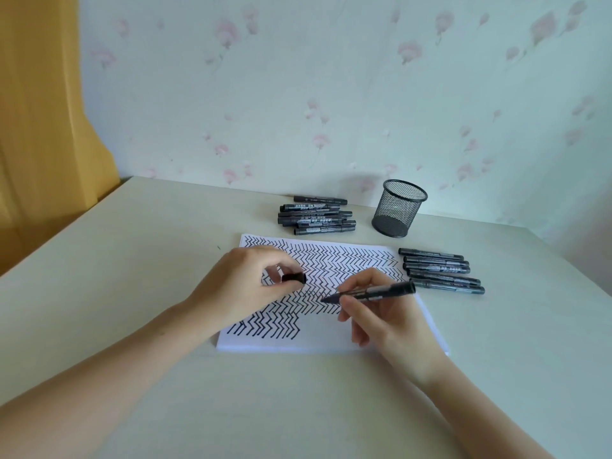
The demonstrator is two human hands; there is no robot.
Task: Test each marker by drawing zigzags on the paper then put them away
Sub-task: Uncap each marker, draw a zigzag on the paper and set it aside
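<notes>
A white sheet of paper lies on the table, covered in rows of black zigzags. My right hand grips an uncapped black marker, its tip pointing left just above the zigzags. My left hand pinches the marker's black cap over the left half of the sheet. A pile of several black markers lies behind the paper. Another row of several markers lies to the right of the paper. A black mesh pen cup stands empty at the back.
The cream table ends at a wall with floral wallpaper. A yellow curtain hangs at the left, beyond the table's left edge.
</notes>
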